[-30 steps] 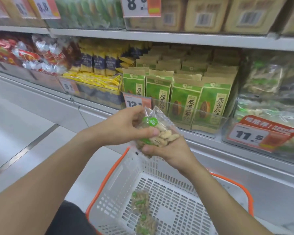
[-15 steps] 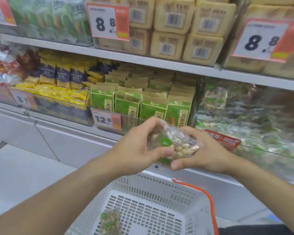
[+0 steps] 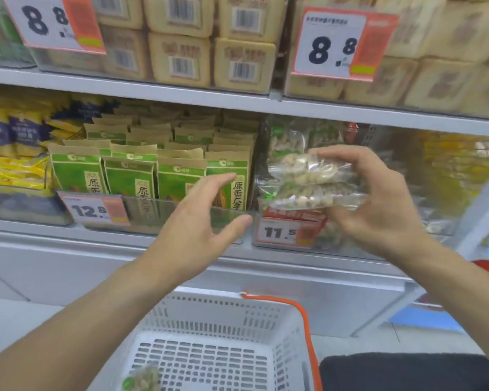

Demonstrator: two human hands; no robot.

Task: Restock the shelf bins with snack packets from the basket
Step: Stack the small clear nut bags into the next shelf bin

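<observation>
My right hand grips clear nut packets, two stacked one on the other, in front of the clear shelf bin tagged 11.5, which holds more of the same packets. My left hand hovers to their left with fingers spread, holding nothing, in front of the bin of green bags. Below stands the white basket with an orange handle; one nut packet lies at its bottom near the frame's lower edge.
Green and brown snack bags fill the bin tagged 12.8 to the left. Yellow and blue packets sit farther left. Beige barcoded packs stand on the shelf above. A dark cloth is at lower right.
My left hand has let go of the packets and opened to the left. My right hand has carried them up and right toward the 11.5 bin. The view has shifted right.
</observation>
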